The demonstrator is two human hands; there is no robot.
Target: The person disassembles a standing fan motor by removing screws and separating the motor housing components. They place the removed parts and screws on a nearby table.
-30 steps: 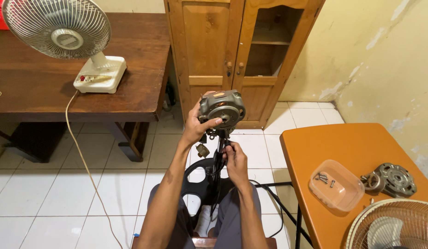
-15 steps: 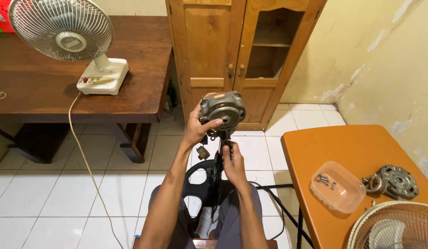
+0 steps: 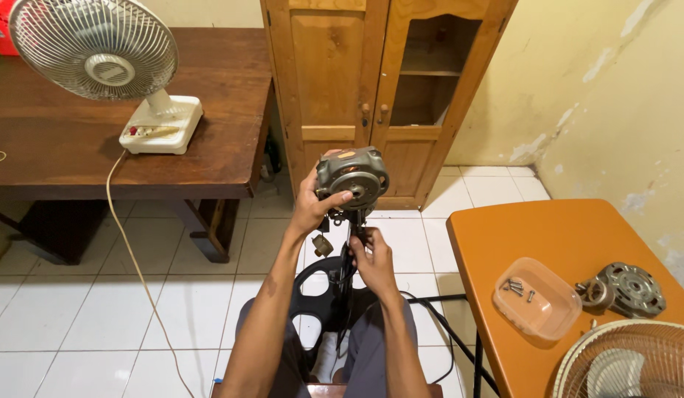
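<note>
Looking down from the head camera, I see the grey, round metal fan motor housing sitting in the middle of the frame, atop a thin black upright stand pole that runs straight down between my knees. My left hand comes at it from the lower left and is clasped around the housing's left side, thumb laid across its round front face. My right hand sits directly below the motor, fingers closed around the neck where pole and housing meet, so the left hand is the nearer one to the motor itself. The pole's long axis runs vertically in the frame, with the motor at its top end. The housing looks dull and worn, with a bright ring and hub in the centre of its face; a small dark knob-like part hangs just below it on the left. At right, the orange table carries a clear plastic dish of screws and a grey round metal motor part. At upper left, a white desk fan stands on a dark wooden table.
</note>
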